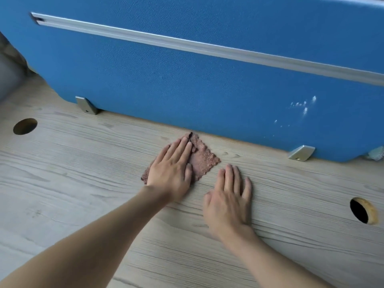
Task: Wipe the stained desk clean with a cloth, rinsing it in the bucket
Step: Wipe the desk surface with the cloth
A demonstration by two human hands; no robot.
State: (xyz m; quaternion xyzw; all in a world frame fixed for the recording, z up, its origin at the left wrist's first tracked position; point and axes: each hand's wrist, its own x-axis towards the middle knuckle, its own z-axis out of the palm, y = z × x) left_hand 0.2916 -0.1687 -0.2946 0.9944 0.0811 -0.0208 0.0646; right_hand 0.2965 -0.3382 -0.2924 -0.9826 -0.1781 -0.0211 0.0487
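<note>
Two hands lie flat on the desk [83, 167]. Left hand [169, 173]: fingers straight, palm pressing the brown cloth [203, 161] against the wood-grain surface, near the foot of the blue partition [187, 80]. Right hand [228, 201]: fingers straight, resting on bare desk just beside the cloth, holding nothing. Left cable hole [25, 126] and right cable hole [361, 210] sit well apart from both hands.

Desk [83, 183]: matt wood-grain. Cloth [202, 161]: rough pink terry. Partition [187, 84]: blue fabric, metal-looking rail [207, 47].
</note>
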